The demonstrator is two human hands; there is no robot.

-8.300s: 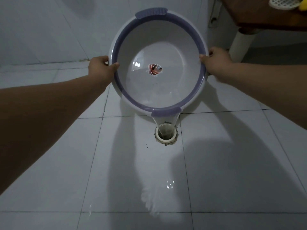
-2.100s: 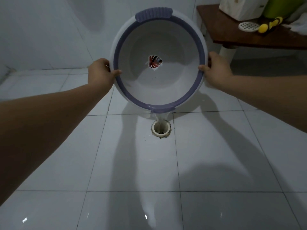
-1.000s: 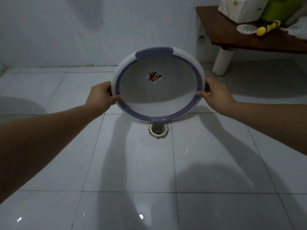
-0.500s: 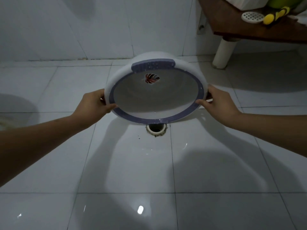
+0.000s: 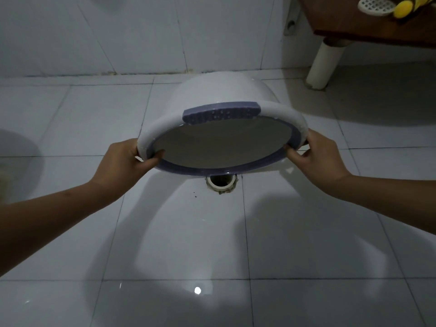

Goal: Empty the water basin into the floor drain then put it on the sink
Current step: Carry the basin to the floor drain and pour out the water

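I hold a white water basin [image 5: 219,95] with a purple rim almost upside down, its mouth facing down and toward me. My left hand [image 5: 125,161] grips the rim on the left side and my right hand [image 5: 316,159] grips it on the right. Just below the basin's lower rim, the round floor drain [image 5: 221,184] sits in the white tiled floor, partly covered by the basin. No water is seen running from the basin. The leaf picture on the basin's bottom is out of sight.
A brown wooden counter [image 5: 354,27] stands at the top right on a white pipe leg [image 5: 324,64]. A white drain cover [image 5: 376,5] and a yellow object [image 5: 405,5] lie on it. A white tiled wall rises behind. The floor shines with wet reflections.
The basin has tipped further over, from facing me to nearly upside down, and dropped closer to the drain. The stream of water seen earlier has stopped. Both hands kept their grip.
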